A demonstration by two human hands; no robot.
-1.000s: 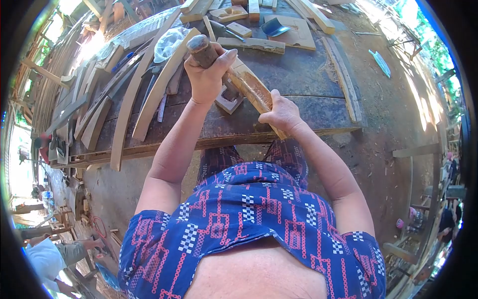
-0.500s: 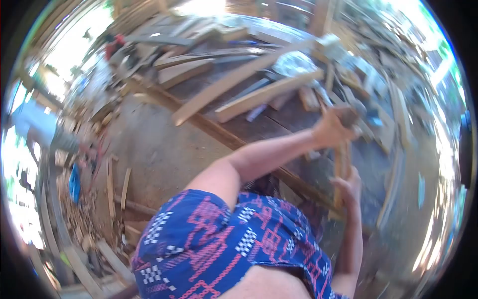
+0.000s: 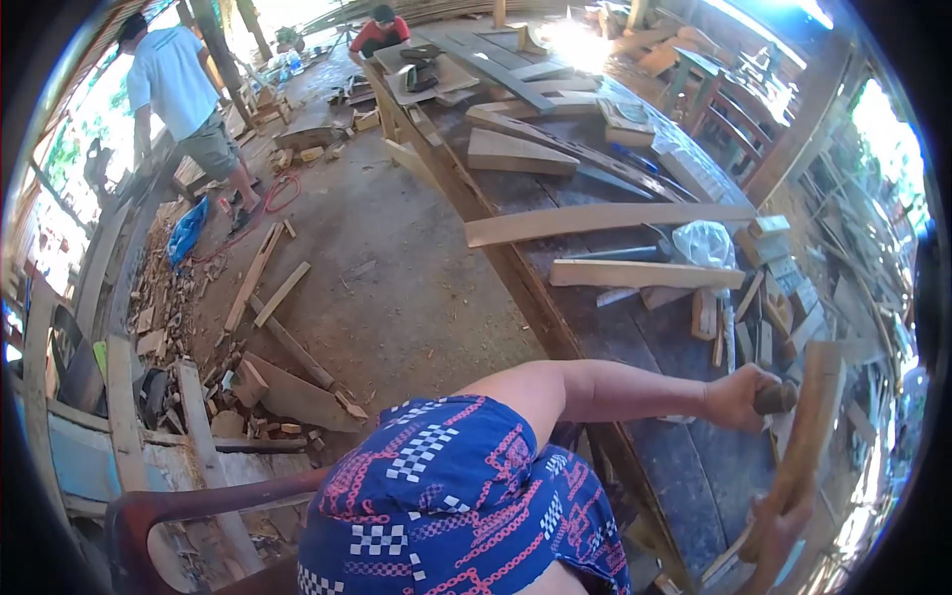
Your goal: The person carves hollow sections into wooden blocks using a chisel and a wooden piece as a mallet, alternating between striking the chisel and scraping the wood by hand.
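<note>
My left hand (image 3: 736, 399) is closed around a dark, round-ended handle (image 3: 776, 398), whose other end I cannot make out. Right beside it stands a shaped wooden piece (image 3: 815, 412), tilted, rising from the lower right. My right hand (image 3: 783, 526) wraps around the lower part of that piece, blurred and partly cut off by the lens edge. Both hands are over the near right side of a dark workbench (image 3: 684, 461). Beyond them a pale wooden board (image 3: 645, 275) lies on the bench, with a longer curved board (image 3: 605, 222) behind it.
A clear plastic bag (image 3: 704, 243) and wood blocks (image 3: 769, 243) are on the bench. A red plastic chair arm (image 3: 218, 496) is close at lower left. Offcuts (image 3: 253, 278) litter the floor. One person (image 3: 178, 89) stands far left; another (image 3: 382, 35) is at the bench's far end.
The view has swung left and sharpened, bringing the two other people into clear sight. Both hands now appear lower and farther right, still on the handle and the wooden piece.
</note>
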